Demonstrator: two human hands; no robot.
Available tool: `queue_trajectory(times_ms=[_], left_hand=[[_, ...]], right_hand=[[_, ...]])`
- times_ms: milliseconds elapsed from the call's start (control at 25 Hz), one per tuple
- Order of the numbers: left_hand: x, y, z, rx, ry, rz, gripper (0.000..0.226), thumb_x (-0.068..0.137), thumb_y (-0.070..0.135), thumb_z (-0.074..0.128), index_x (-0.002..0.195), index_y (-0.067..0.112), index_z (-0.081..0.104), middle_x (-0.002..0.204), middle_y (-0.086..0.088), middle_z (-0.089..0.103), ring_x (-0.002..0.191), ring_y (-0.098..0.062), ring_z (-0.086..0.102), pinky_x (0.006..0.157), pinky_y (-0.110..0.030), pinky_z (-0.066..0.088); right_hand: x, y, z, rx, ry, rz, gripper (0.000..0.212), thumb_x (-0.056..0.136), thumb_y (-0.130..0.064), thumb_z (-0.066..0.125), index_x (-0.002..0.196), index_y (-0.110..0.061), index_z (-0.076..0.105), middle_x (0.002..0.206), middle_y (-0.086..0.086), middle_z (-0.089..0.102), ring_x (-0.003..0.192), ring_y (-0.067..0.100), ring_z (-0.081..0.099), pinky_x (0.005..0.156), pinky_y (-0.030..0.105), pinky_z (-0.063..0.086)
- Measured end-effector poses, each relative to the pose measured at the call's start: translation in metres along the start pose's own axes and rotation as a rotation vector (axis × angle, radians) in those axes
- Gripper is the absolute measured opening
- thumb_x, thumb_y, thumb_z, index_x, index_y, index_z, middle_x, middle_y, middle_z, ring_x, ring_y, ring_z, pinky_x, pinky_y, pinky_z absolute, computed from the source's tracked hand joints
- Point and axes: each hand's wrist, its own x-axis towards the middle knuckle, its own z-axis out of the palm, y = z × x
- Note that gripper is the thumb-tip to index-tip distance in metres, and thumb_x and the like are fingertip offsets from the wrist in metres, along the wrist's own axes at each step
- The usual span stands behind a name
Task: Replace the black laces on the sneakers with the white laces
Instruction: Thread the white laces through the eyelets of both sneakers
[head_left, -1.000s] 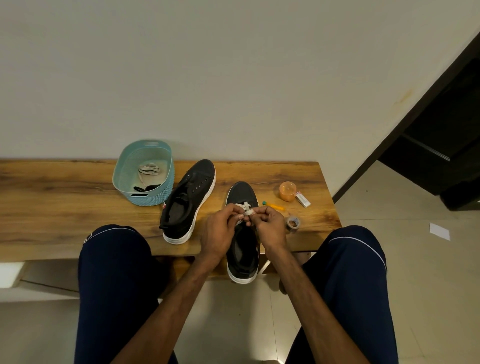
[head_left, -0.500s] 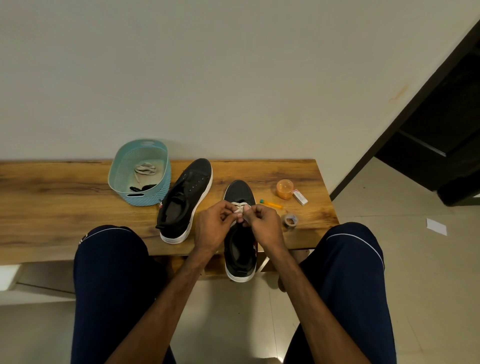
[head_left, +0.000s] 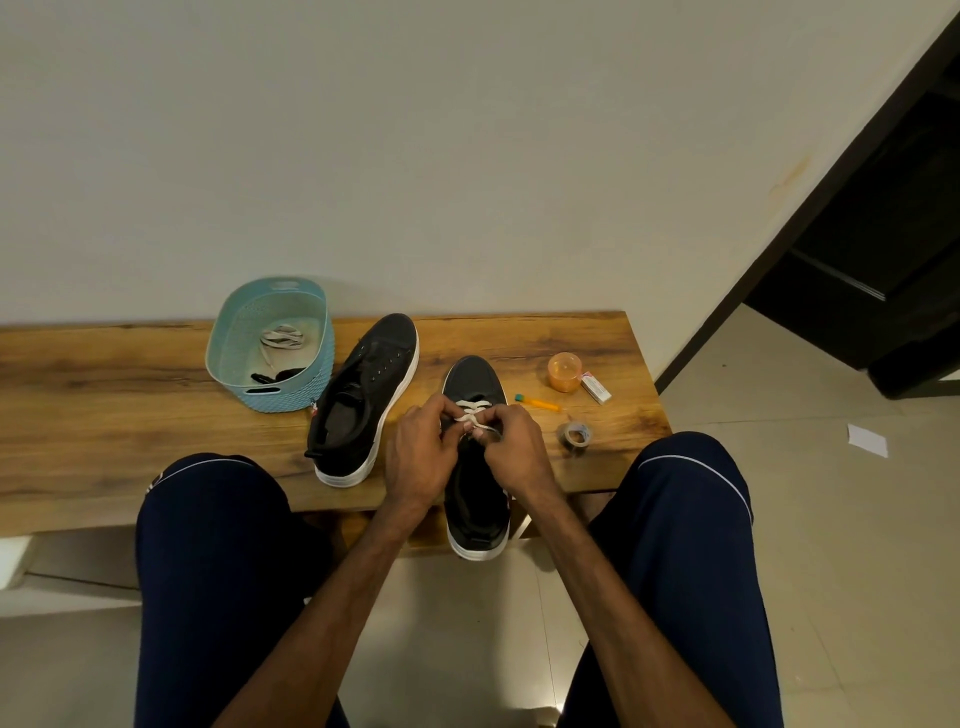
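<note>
Left hand (head_left: 420, 453), right hand (head_left: 521, 448) pinching white lace (head_left: 470, 407), sneaker (head_left: 475, 378) overhanging bench (head_left: 104, 415) (heel)

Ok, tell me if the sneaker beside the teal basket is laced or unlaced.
Unlaced. The sneaker beside the teal basket shows bare eyelets, with no lace threaded through them.

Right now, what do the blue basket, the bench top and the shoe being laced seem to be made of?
Basket: probably moulded plastic, matte teal, with a perforated, woven-look wall.
Bench top: wood or wood-look laminate, satin, with visible grain and dark knots.
Shoe being laced: dark, matte, fabric-like upper, perhaps canvas or suede, on a white, rubbery-looking sole.
</note>
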Motion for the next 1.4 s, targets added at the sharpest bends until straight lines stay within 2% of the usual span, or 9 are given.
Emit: queue_trajectory(times_ms=[160, 400, 520, 680, 840, 960, 1040, 1240, 1400], left_hand=[[-0.003, 0.003, 0.001, -0.117, 0.001, -0.047, 0.012, 0.091, 0.025, 0.07, 0.098, 0.025, 0.061, 0.093, 0.013, 0.068, 0.083, -0.004, 0.062, 0.068, -0.025, 0.052], [-0.002, 0.002, 0.0, -0.189, -0.002, -0.137, 0.012, 0.087, 0.025, 0.074, 0.093, 0.023, 0.064, 0.085, 0.013, 0.069, 0.079, 0.002, 0.064, 0.067, -0.021, 0.052], [0.003, 0.001, 0.001, -0.461, -0.043, -0.309, 0.012, 0.086, 0.018, 0.076, 0.091, 0.015, 0.065, 0.082, 0.002, 0.073, 0.076, -0.01, 0.069, 0.065, -0.025, 0.054], [0.003, 0.006, -0.002, -0.762, -0.069, -0.559, 0.016, 0.088, 0.011, 0.073, 0.099, 0.004, 0.064, 0.073, 0.001, 0.071, 0.062, -0.006, 0.062, 0.055, -0.022, 0.047], [0.003, 0.008, -0.004, -0.826, -0.113, -0.637, 0.018, 0.088, 0.015, 0.073, 0.102, 0.006, 0.065, 0.062, 0.005, 0.064, 0.053, -0.003, 0.053, 0.054, -0.021, 0.047], [0.005, 0.005, -0.006, -0.876, -0.093, -0.704, 0.015, 0.091, 0.017, 0.07, 0.103, 0.008, 0.065, 0.076, -0.004, 0.065, 0.066, -0.01, 0.057, 0.062, -0.027, 0.053], [0.008, 0.0, -0.007, -0.893, -0.028, -0.769, 0.01, 0.093, 0.014, 0.068, 0.1, 0.009, 0.063, 0.077, -0.005, 0.064, 0.064, -0.011, 0.056, 0.059, -0.026, 0.052], [0.016, -0.008, 0.001, -0.813, 0.036, -0.816, 0.006, 0.093, 0.006, 0.065, 0.094, 0.009, 0.06, 0.063, -0.004, 0.056, 0.044, -0.007, 0.046, 0.043, -0.023, 0.039], [0.02, -0.014, 0.005, -0.752, 0.078, -0.805, 0.012, 0.092, 0.008, 0.068, 0.102, 0.004, 0.064, 0.07, -0.006, 0.06, 0.05, -0.011, 0.046, 0.038, -0.02, 0.037]], right_hand=[[-0.002, 0.001, 0.0, 0.006, 0.034, -0.018, 0.01, 0.093, -0.006, 0.064, 0.099, -0.013, 0.067, 0.095, -0.004, 0.066, 0.089, 0.008, 0.059, 0.064, 0.005, 0.038], [-0.002, 0.0, 0.0, 0.033, 0.081, -0.015, 0.012, 0.092, -0.008, 0.067, 0.102, -0.016, 0.066, 0.097, -0.005, 0.068, 0.088, 0.004, 0.06, 0.065, 0.003, 0.039], [-0.004, 0.001, -0.001, 0.068, 0.099, -0.126, 0.019, 0.09, -0.005, 0.068, 0.099, -0.02, 0.061, 0.095, -0.007, 0.068, 0.086, -0.003, 0.061, 0.068, 0.006, 0.044], [0.0, 0.006, 0.002, -0.187, 0.023, -0.253, 0.018, 0.087, -0.009, 0.072, 0.099, -0.021, 0.066, 0.103, -0.003, 0.068, 0.101, 0.012, 0.056, 0.091, 0.031, 0.047], [-0.001, 0.005, 0.005, -0.404, 0.051, -0.306, 0.012, 0.089, -0.014, 0.069, 0.1, -0.018, 0.065, 0.101, 0.001, 0.067, 0.104, 0.019, 0.057, 0.121, 0.047, 0.019], [0.0, 0.005, -0.005, -0.413, 0.181, -0.289, 0.004, 0.093, -0.025, 0.066, 0.095, -0.023, 0.064, 0.097, -0.005, 0.067, 0.099, 0.016, 0.057, 0.113, 0.049, 0.03], [0.002, 0.008, -0.022, -0.429, 0.211, -0.213, 0.01, 0.092, -0.036, 0.065, 0.095, -0.026, 0.066, 0.105, -0.008, 0.063, 0.104, 0.014, 0.053, 0.107, 0.044, 0.035], [-0.015, 0.021, -0.049, -0.516, 0.107, -0.06, 0.009, 0.09, -0.036, 0.068, 0.095, -0.028, 0.067, 0.111, -0.01, 0.056, 0.109, 0.012, 0.049, 0.1, 0.042, 0.034], [-0.021, 0.023, -0.049, -0.481, 0.074, 0.03, 0.009, 0.091, -0.033, 0.068, 0.087, -0.031, 0.06, 0.1, -0.014, 0.048, 0.098, 0.01, 0.051, 0.093, 0.044, 0.044]])
